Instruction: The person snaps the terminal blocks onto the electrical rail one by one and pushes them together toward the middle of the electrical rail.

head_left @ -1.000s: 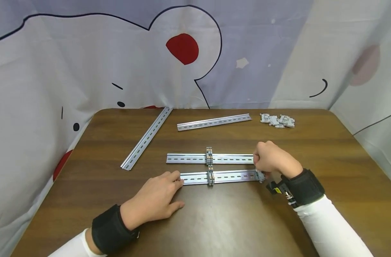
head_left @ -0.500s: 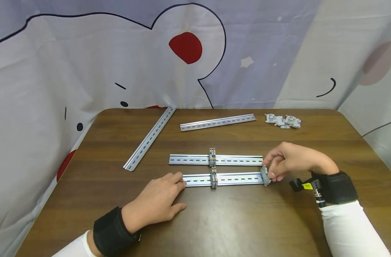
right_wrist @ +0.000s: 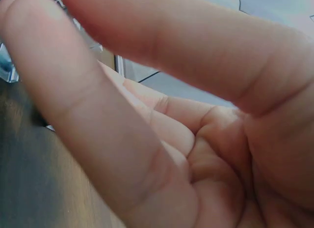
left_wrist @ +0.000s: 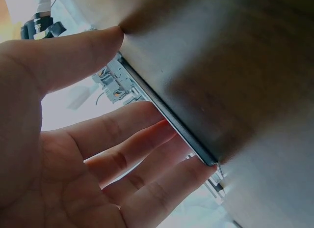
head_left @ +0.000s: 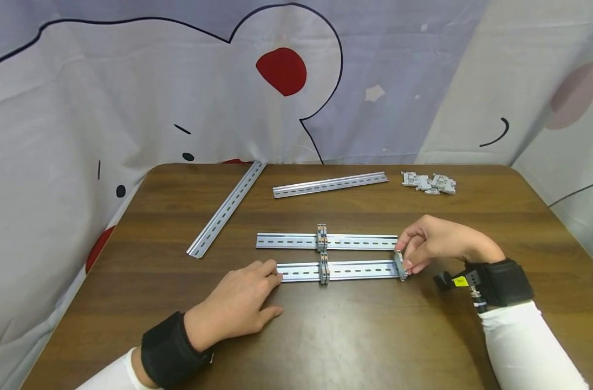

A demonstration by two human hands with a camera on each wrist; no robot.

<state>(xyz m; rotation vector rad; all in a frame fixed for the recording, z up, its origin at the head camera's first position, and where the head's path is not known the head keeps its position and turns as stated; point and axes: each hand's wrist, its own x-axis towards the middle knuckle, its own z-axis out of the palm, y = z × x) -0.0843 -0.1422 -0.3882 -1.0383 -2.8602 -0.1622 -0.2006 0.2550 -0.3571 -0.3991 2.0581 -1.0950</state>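
The front slotted metal DIN rail (head_left: 359,270) lies across the table, with a pair of slim terminal blocks (head_left: 324,269) upright near its middle. At its left end, the fingers of my left hand (head_left: 238,300) rest on the rail, the thumb held apart on the table side. In the left wrist view those fingers (left_wrist: 162,188) reach the rail's edge, fairly straight. My right hand (head_left: 437,241) pinches a grey terminal block (head_left: 401,265) between thumb and fingers at the rail's right end. The block leans slightly. In the right wrist view the fingers mostly hide it.
Just behind lies a parallel rail (head_left: 286,241), also carrying terminal blocks (head_left: 321,237). Another rail (head_left: 228,208) slants at the left, and one more rail (head_left: 330,184) lies at the back. Several loose terminal blocks (head_left: 429,183) are heaped at the back right, before a printed curtain (head_left: 364,81).
My right wrist has swung out to the right, and the grey block at the rail's end has come into clearer sight and turned more edge-on. The left hand keeps its place on the rail.
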